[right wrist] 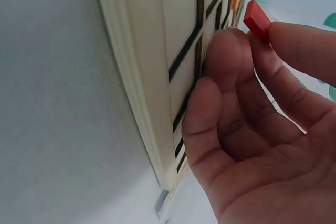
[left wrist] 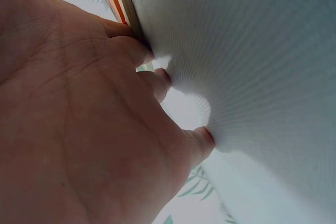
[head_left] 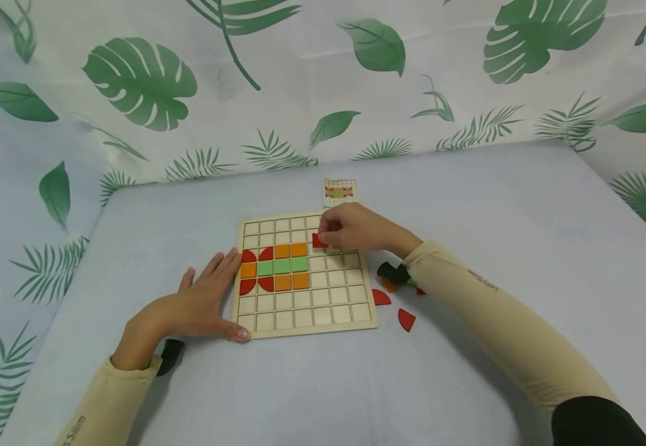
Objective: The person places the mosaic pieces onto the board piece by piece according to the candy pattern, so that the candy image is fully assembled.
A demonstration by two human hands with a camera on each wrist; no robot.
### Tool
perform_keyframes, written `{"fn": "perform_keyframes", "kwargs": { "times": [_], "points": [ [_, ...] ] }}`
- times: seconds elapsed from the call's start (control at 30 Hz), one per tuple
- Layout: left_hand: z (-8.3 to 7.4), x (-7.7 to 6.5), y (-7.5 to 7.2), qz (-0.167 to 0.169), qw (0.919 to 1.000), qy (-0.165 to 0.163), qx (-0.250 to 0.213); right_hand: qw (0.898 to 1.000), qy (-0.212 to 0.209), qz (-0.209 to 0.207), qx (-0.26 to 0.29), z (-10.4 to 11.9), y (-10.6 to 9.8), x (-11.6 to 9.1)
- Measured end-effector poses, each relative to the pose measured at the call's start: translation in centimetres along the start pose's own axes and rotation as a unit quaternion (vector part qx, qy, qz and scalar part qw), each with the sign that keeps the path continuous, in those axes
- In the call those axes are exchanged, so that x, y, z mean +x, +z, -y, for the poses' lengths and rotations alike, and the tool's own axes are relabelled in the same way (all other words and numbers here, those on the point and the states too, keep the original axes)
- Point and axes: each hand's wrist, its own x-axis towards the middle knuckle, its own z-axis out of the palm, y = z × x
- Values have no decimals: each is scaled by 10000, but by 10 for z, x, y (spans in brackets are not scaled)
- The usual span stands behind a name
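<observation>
A wooden grid board lies on the table, its left part filled with orange square tiles, green square tiles and red quarter-circle tiles. My left hand spreads along the board's left edge, thumb at the near left corner; in the left wrist view its fingertips rest on the cloth. Between thumb and index finger my right hand pinches a red tile, held over the upper middle of the board, right of the filled squares. Its other fingers curl close over the grid.
A small pattern card lies beyond the board. Loose red quarter-circle tiles lie to the board's right, with an orange tile and others partly hidden under the right wrist. A leaf-printed cloth hangs behind the table.
</observation>
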Motion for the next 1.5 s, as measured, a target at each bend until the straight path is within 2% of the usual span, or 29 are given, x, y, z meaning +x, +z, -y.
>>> {"fn": "perform_keyframes", "kwargs": {
  "times": [0.37, 0.77, 1.03, 1.23, 1.5],
  "points": [
    [0, 0, 0, 26, 10000, -18, -9, 9991, 392, 92, -138, 0, 8, 12],
    [-2, -1, -1, 22, 10000, 50, -72, 9991, 255, 61, -322, -3, 13, 14],
    [-3, 0, -2, 43, 10000, -28, -25, 9993, 166, 28, -343, 0, 14, 11],
    [-2, -1, -1, 4, 10000, 40, -51, 9991, 207, 245, -291, 4, 9, -1],
    [-2, -3, 0, -52, 9999, 116, -81, 9975, 187, 667, 101, 3, 0, -39]
  ]
}}
